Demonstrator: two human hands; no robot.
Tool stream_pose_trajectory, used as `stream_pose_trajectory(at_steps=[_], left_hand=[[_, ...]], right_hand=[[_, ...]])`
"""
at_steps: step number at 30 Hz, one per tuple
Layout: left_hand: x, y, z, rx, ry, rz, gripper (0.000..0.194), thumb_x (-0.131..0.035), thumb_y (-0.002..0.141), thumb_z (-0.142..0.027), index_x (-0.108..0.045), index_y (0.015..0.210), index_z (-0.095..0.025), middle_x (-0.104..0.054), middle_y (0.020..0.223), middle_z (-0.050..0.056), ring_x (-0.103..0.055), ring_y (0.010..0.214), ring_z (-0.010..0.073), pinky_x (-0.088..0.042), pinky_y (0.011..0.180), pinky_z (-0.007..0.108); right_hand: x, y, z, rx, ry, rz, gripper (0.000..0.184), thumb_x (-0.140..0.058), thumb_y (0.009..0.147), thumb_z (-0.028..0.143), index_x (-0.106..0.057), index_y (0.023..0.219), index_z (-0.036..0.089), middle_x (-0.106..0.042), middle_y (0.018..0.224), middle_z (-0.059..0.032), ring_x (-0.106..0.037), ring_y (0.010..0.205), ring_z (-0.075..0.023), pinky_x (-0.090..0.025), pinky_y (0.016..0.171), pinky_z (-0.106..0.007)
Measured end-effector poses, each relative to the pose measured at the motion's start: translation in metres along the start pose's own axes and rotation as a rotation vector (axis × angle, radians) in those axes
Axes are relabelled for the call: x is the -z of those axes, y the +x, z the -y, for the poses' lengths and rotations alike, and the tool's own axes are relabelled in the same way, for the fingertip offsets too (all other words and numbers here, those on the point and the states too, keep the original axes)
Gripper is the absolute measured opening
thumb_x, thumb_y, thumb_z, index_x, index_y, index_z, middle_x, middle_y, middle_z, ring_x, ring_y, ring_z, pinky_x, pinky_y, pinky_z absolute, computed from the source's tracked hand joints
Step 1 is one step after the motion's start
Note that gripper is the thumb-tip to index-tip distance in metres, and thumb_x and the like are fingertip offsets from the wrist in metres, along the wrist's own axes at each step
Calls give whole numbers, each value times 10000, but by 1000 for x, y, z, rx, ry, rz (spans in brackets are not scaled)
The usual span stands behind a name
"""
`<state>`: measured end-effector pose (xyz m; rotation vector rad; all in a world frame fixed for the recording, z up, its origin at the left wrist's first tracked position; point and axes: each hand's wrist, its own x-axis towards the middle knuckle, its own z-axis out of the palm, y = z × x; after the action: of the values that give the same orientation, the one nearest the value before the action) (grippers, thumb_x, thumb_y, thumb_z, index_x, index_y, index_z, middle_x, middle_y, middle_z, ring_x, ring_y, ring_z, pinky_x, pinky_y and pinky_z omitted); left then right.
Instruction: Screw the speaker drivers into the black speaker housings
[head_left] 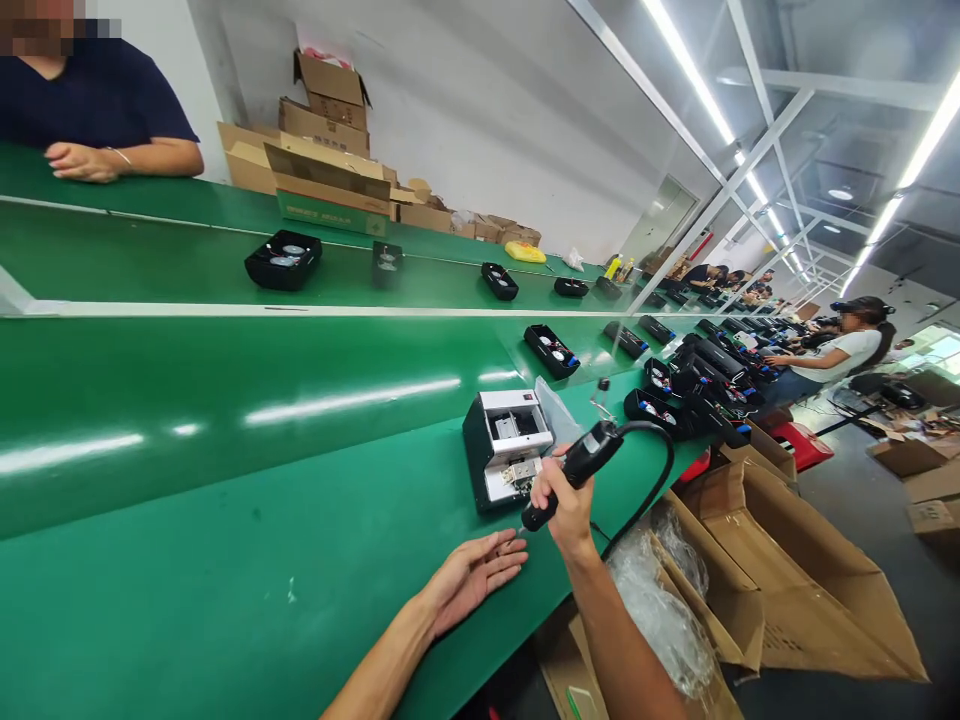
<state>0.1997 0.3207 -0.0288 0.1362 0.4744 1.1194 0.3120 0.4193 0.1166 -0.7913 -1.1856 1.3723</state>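
Observation:
My right hand (566, 497) is shut around a black electric screwdriver (577, 465), whose tip points down and left at the green belt. Its black cable (645, 470) curves away to the right. My left hand (472, 578) lies flat and open on the belt, holding nothing, just below the screwdriver tip. Beyond both hands stands a black-and-white electronic unit (504, 445) with its casing open and metal parts showing inside. The screwdriver tip is not touching it. A transparent plastic sheet (556, 412) lies against the unit's right side.
Several black units stand in a row along the green conveyor belt (225, 480). A co-worker's hand (81, 161) rests on the far belt, and a seated co-worker (832, 355) is at the right. Open cardboard boxes (780, 570) with plastic wrap stand beside the near belt edge.

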Motion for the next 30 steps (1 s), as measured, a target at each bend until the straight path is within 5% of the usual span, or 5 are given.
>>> stream_pose_trajectory(at_steps=[5,11,17,22,30], left_hand=[[-1,2,3,-3,35,30,304,-955,812,-251,-804,966,-37,-600,700,16,-475,562,44,-347,518,172],[3,6,0,-28,29,18,337,-951,790,-175,-798,1061,-47,-521,688,-30,-416,559,28,-314,510,164],[6,4,-3,-30,24,-4,343,-865,864,-113,-788,1197,-76,-786,1034,127,-708,800,107,-546,730,201],[6,1,-3,-16,17,23,382,-805,914,-164,-759,1286,-88,-708,1445,207,-717,1289,270,-544,1104,348],[-1,0,-1,33,18,53,428,-804,957,-380,-780,1241,-61,-735,1376,234,-732,1249,286,-535,1129,384]], right_hand=[[1,-12,10,20,74,-42,476,-848,828,488,-504,1067,263,-432,541,148,-398,368,-82,-370,402,-224],[-6,19,17,333,-24,-182,447,-796,899,491,-460,1091,268,-459,560,144,-439,406,-97,-425,461,-251],[-12,31,-4,260,-198,-52,471,-802,879,575,-457,936,260,-497,518,115,-485,402,-110,-422,442,-248],[-4,26,-3,88,-250,109,473,-869,810,547,-531,925,237,-503,486,113,-447,349,-99,-374,373,-224],[2,-2,6,-34,59,119,472,-865,833,493,-510,1033,255,-491,514,151,-419,348,-74,-383,393,-199]])
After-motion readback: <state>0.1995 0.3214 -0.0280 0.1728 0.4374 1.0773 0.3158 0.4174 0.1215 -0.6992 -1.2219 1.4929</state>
